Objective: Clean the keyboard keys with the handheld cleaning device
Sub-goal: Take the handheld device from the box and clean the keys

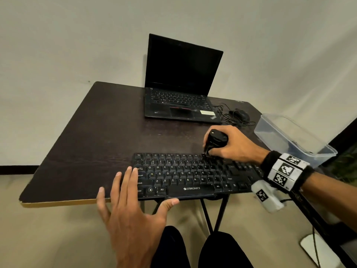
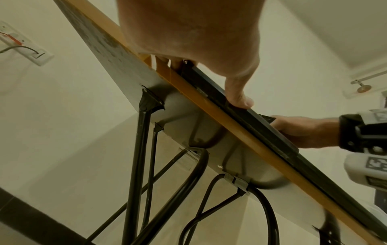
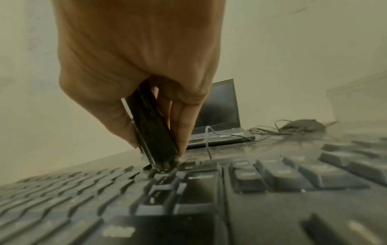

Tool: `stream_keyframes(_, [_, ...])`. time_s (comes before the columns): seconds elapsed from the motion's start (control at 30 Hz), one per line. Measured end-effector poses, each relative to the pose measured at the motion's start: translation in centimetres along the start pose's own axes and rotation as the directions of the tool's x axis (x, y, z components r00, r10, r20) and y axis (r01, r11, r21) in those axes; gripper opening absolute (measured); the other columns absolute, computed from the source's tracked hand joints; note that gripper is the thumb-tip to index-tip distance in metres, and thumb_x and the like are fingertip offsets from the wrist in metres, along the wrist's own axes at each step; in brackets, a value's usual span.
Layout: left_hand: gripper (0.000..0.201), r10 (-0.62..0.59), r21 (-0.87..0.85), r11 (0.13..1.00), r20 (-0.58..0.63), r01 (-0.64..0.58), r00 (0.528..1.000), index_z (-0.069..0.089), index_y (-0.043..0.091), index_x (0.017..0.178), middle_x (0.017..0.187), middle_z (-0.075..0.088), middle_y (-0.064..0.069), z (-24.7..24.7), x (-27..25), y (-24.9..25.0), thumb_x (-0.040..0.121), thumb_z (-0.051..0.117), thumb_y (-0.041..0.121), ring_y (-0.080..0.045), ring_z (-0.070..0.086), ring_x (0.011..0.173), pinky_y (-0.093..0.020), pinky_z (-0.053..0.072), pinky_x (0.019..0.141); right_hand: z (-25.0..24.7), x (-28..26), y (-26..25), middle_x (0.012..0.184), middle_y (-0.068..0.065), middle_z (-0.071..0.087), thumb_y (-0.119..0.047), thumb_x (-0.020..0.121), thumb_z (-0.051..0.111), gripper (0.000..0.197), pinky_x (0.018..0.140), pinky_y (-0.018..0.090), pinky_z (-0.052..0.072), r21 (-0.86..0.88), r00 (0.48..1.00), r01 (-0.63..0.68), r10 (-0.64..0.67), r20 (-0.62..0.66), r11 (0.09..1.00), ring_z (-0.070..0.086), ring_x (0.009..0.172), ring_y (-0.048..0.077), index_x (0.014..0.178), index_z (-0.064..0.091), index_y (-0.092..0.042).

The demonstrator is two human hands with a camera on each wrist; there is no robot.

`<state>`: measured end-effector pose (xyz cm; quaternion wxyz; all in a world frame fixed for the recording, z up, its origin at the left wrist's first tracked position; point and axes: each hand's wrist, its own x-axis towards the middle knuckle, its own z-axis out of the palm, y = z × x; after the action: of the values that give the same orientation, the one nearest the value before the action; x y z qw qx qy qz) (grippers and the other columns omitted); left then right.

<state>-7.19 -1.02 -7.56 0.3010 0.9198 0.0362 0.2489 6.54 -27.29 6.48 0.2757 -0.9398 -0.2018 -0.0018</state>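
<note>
A black keyboard (image 1: 185, 175) lies along the near edge of the dark table (image 1: 92, 136). My right hand (image 1: 229, 146) grips a small black handheld cleaning device (image 1: 215, 141), its tip down on the top key row toward the right. In the right wrist view the device (image 3: 151, 131) stands tilted with its nozzle among the keys (image 3: 188, 187). My left hand (image 1: 133, 200) lies flat with fingers spread on the keyboard's left end, thumb along the front edge. From below, the left thumb (image 2: 240, 97) presses the keyboard's front edge (image 2: 211, 84).
A shut-off black laptop (image 1: 179, 88) stands open at the back of the table. A black mouse with a tangled cable (image 1: 238, 115) lies to its right. A clear plastic box (image 1: 291, 136) sits at the table's right edge. Folding table legs (image 2: 142, 162) run underneath.
</note>
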Motion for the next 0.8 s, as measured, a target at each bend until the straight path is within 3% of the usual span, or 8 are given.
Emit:
stream_keyframes(0.07, [0.115, -0.009, -0.015, 1.0, 0.009, 0.009, 1.0, 0.055, 0.009, 0.148, 0.157, 0.054, -0.004, 0.0, 0.0, 0.0, 0.07, 0.053, 0.094, -0.025, 0.043, 0.151, -0.049, 0.006, 0.131, 0.3, 0.5, -0.4, 0.1, 0.003, 0.08, -0.001, 0.078, 0.081, 0.028, 0.095, 0.054, 0.062, 0.097, 1.0, 0.015, -0.016, 0.007, 0.995, 0.077, 0.094, 0.025, 0.098, 0.074, -0.02])
stream_keyframes(0.17, [0.116, -0.01, -0.032, 0.999, 0.014, 0.011, 1.0, 0.055, 0.009, 0.149, 0.157, 0.054, -0.003, 0.0, 0.1, 0.0, 0.07, 0.051, 0.094, -0.024, 0.043, 0.151, -0.048, 0.005, 0.131, 2.4, 2.4, -3.2, 0.103, 0.009, 0.08, 0.011, 0.081, 0.08, 0.028, 0.098, 0.049, 0.062, 0.227, 0.992, 0.101, -0.116, 0.057, 0.969, 0.078, 0.098, 0.027, 0.102, 0.073, -0.006])
stream_keyframes(0.27, [0.117, -0.014, -0.028, 0.999, 0.028, 0.015, 1.0, 0.054, 0.01, 0.149, 0.158, 0.054, -0.003, 0.1, 0.2, 0.0, 0.07, 0.049, 0.096, -0.023, 0.042, 0.151, -0.048, 0.005, 0.131, 5.4, 4.9, -7.1, 0.103, 0.009, 0.079, 0.012, 0.08, 0.078, 0.028, 0.097, 0.045, 0.061, 0.256, 0.957, 0.224, -0.261, 0.124, 0.94, 0.077, 0.098, 0.025, 0.102, 0.073, -0.004])
stream_keyframes(0.43, [0.116, -0.017, -0.033, 0.999, 0.048, 0.019, 0.999, 0.053, 0.012, 0.15, 0.159, 0.053, -0.001, -0.2, 0.3, 0.0, 0.074, 0.044, 0.099, -0.022, 0.04, 0.153, -0.044, 0.002, 0.132, 9.4, 8.8, -12.6, 0.097, 0.007, 0.078, 0.003, 0.076, 0.078, 0.027, 0.089, 0.053, 0.061, 0.282, 0.883, 0.354, -0.418, 0.214, 0.892, 0.076, 0.091, 0.026, 0.098, 0.073, -0.012])
stream_keyframes(0.63, [0.116, -0.02, 0.003, 1.0, 0.041, 0.02, 0.999, 0.053, 0.012, 0.15, 0.159, 0.052, -0.001, -0.2, 0.1, 0.0, 0.073, 0.047, 0.099, -0.02, 0.039, 0.153, -0.051, 0.009, 0.131, 6.5, 7.6, -9.0, 0.107, 0.021, 0.077, 0.014, 0.084, 0.077, 0.026, 0.095, 0.054, 0.063, 0.346, 0.902, 0.213, -0.32, 0.289, 0.914, 0.08, 0.099, 0.034, 0.105, 0.068, 0.002])
stream_keyframes(0.8, [0.115, -0.016, 0.008, 1.0, 0.015, 0.016, 1.0, 0.054, 0.011, 0.15, 0.158, 0.053, -0.002, -0.2, -0.1, 0.1, 0.075, 0.047, 0.097, -0.023, 0.041, 0.152, -0.053, 0.011, 0.13, 2.4, 4.0, -3.5, 0.112, 0.01, 0.078, 0.01, 0.088, 0.079, 0.026, 0.101, 0.048, 0.061, 0.244, 0.935, 0.175, -0.239, 0.263, 0.954, 0.078, 0.107, 0.026, 0.108, 0.069, -0.003])
